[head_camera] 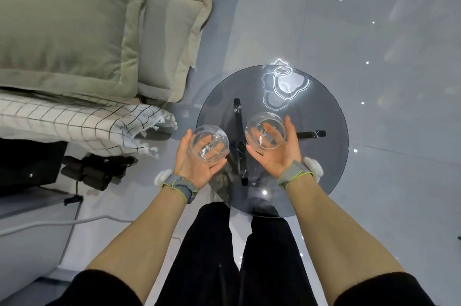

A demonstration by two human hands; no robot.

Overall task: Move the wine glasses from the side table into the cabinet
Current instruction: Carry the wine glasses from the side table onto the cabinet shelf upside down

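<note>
I look straight down on two clear wine glasses. My left hand [197, 163] holds one wine glass [209, 143] from below, palm up, with the fingers curled under its bowl, just off the left edge of the round smoked-glass side table [324, 111]. The other wine glass [266, 130] is held the same way by my right hand [279, 153], above the table's middle. Both stems are seen through the bowls, between the fingers. No cabinet is in view.
A green sofa [69, 21] with cushions and a checked blanket [74, 123] fills the left. A dark power strip [94, 168] and a white cable [74, 221] lie on the glossy white floor at my lower left. My legs stand against the table's near edge.
</note>
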